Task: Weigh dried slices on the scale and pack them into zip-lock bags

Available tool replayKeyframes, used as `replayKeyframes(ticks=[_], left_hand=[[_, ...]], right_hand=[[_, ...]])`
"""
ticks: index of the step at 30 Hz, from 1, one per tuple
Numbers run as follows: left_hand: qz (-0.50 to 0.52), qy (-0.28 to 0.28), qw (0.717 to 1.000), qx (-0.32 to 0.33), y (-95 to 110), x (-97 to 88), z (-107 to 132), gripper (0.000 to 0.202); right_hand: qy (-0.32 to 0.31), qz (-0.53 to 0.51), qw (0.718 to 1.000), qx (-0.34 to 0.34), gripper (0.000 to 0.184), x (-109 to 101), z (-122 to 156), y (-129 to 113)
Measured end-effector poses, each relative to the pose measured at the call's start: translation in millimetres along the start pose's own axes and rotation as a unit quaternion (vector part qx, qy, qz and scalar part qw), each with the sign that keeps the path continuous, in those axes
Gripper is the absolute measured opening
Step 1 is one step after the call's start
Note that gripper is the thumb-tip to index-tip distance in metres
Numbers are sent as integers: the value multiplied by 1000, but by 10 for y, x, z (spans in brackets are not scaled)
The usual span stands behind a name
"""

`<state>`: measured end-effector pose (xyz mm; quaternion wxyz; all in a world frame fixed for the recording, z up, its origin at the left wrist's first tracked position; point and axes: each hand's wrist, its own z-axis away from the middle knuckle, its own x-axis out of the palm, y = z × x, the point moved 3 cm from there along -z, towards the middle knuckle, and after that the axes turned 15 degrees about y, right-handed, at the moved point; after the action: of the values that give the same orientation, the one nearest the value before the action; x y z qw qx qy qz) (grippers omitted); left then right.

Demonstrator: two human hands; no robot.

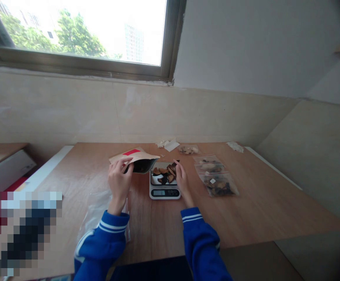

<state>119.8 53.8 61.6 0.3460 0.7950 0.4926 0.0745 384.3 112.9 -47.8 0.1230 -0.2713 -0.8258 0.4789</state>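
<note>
My left hand (119, 181) is shut on a kraft-paper pouch (136, 158) with a red label, and the pouch's open mouth shows dark contents. The pouch hangs just left of a white digital kitchen scale (164, 192), above the scale's left edge. Dark brown dried slices (163, 175) lie in a pile on the scale's metal plate. My right hand (182, 179) is at the plate's right side, its fingertips at the pile. Whether those fingers hold a slice is hidden.
Several small zip bags of dried pieces (217, 184) lie right of the scale on the wooden table (260, 207). Crumpled white paper (167, 144) sits near the wall. A loose plastic bag (95, 214) lies near my left forearm.
</note>
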Motion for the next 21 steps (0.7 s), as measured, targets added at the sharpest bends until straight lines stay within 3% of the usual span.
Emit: replayKeyframes(ticks=[4, 8, 11, 15, 18, 21], left_hand=[[1, -3, 1000, 5, -9, -3, 0, 18], [5, -4, 1000, 2, -26, -5, -2, 17], [10, -5, 1000, -4, -39, -11, -3, 17], [12, -8, 1000, -7, -43, -26, -9, 16], [17, -14, 1000, -7, -41, -40, -15, 17], [21, -18, 1000, -4, -45, -49, -20, 17]], right_hand=[[47, -26, 998, 34, 51, 49, -130, 103], [37, -45, 997, 53, 54, 181, -316, 62], [-3, -5, 1000, 12, 45, 286, -384, -69], [-73, 142, 986, -42, 26, 361, -275, -200], [-70, 226, 969, -76, 21, 328, -171, -288], [-45, 222, 969, -95, 21, 248, -127, -471]])
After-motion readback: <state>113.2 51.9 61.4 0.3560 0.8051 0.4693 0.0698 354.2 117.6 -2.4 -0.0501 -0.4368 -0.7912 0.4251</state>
